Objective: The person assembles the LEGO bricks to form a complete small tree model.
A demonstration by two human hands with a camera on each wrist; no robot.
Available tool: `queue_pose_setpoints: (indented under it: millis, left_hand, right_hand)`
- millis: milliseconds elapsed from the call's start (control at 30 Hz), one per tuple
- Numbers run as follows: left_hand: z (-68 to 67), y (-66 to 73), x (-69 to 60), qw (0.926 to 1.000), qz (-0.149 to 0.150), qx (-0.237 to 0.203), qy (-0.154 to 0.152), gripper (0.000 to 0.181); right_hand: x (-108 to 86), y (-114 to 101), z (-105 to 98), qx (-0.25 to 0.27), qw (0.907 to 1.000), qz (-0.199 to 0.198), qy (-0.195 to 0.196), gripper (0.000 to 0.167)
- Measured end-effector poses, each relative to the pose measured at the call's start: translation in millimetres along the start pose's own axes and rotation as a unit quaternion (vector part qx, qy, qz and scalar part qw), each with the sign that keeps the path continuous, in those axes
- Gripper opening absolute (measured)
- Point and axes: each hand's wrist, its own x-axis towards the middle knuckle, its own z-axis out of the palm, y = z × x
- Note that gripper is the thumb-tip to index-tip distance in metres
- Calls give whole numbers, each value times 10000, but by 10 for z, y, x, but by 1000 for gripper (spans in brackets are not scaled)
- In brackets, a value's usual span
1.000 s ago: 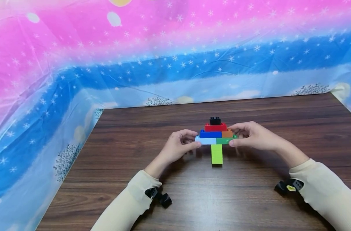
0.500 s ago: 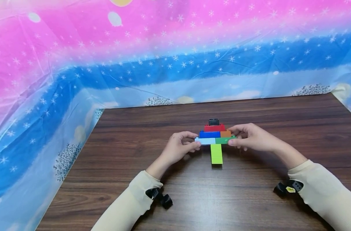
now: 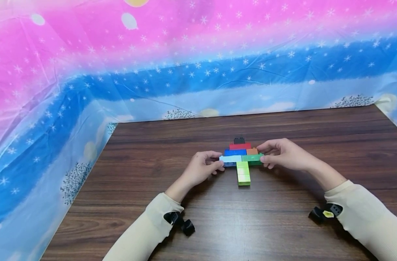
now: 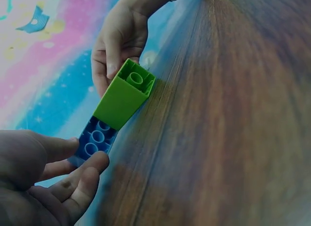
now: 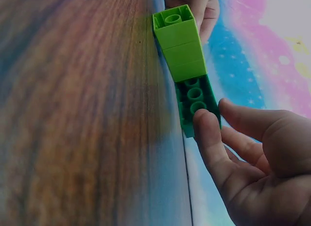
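Both hands hold a tree-shaped structure of toy building bricks, tipped back with its underside facing the wrist cameras. My left hand (image 3: 201, 167) pinches the light blue brick (image 3: 230, 158) at the left end of the widest row. At the other end, my right hand (image 3: 285, 155) pinches the green brick (image 3: 251, 158). Above that row sit a blue brick (image 3: 235, 152) and an orange brick (image 3: 252, 151), then a red brick (image 3: 240, 146) and a black brick (image 3: 239, 140). A lime green trunk (image 3: 243, 173) points toward the person; its hollow end shows in both wrist views.
The brown wooden table (image 3: 146, 152) lies under the hands. A pink and blue snowflake cloth (image 3: 192, 65) hangs behind it and along its left side. Black devices, one at the left cuff (image 3: 179, 223) and one at the right, sit on the wrists.
The brick structure has tilted, its black top sinking lower and away, its lime green trunk turning its end more toward the person. It has shifted slightly left; both hands keep their hold.
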Motion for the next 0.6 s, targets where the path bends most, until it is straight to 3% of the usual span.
queue_pose_setpoints:
  millis: [267,433,500,600]
  left_hand:
    - [15,-57,27,9991,71,-383,189,32]
    - [8,-71,55,9983,33,-557,183,36]
    - [-29,-44,52,9991,79,-372,169,41]
    - [-146,43,22,9985,269,409,245,49]
  right_hand:
    - [49,29,-16,60,9999,90,-49,38]
    - [45,30,-20,-142,9996,-19,240,32]
    - [25,1,-36,-327,9983,-50,475,29]
    - [-31,-98,-120,-832,9917,-194,957,30]
